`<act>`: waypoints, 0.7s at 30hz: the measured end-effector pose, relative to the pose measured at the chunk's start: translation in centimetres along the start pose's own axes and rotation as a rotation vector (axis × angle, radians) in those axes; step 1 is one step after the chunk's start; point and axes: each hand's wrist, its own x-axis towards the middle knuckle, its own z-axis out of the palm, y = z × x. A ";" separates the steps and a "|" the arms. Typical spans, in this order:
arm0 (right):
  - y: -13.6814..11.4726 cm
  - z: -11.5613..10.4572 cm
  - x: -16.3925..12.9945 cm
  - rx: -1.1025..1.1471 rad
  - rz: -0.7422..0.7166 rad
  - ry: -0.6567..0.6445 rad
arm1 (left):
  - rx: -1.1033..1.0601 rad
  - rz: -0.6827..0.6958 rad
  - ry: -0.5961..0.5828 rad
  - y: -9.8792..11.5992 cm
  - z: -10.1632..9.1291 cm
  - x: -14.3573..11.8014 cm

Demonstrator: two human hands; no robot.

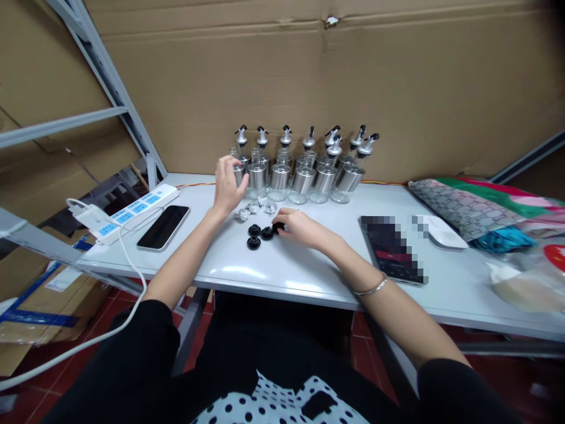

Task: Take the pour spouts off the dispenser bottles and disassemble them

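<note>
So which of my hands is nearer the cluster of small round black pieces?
Right. Your right hand is touching one piece at the right end of the cluster; your left hand is farther, beyond it to the left, beside the silver-sleeved glass bottles.

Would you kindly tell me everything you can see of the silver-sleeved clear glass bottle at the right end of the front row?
The silver-sleeved clear glass bottle stands on the pale grey tabletop. Its shiny, metal-looking cylindrical sleeve leaves the clear base showing below; on top sits a silver-coloured pourer with a black lever. It looks tilted rightward, perhaps from the wide lens. Neither the left hand nor the right hand touches it.
</note>
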 end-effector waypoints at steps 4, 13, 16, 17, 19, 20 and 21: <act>0.3 0.2 0.1 -0.020 -0.002 -0.037 | -0.016 -0.041 0.142 -1.6 0.5 2.3; -0.5 -0.8 -0.3 -0.020 -0.010 -0.045 | -0.086 -0.084 -0.015 -2.6 3.7 4.7; -0.4 -1.0 -0.2 -0.031 -0.011 -0.004 | -0.073 -0.077 -0.060 -2.8 3.7 4.9; -0.4 -1.0 -0.2 -0.035 -0.014 0.015 | -0.069 -0.087 -0.064 -2.8 3.7 5.0; -0.2 -1.0 -0.2 -0.041 -0.021 0.047 | -0.047 -0.097 -0.064 -2.4 3.5 5.3; -0.2 -1.0 -0.2 -0.044 -0.024 0.062 | -0.027 -0.088 -0.058 -2.0 3.3 5.5; -0.1 -1.1 -0.2 -0.046 -0.026 0.073 | -0.004 -0.068 -0.054 -1.5 3.3 5.6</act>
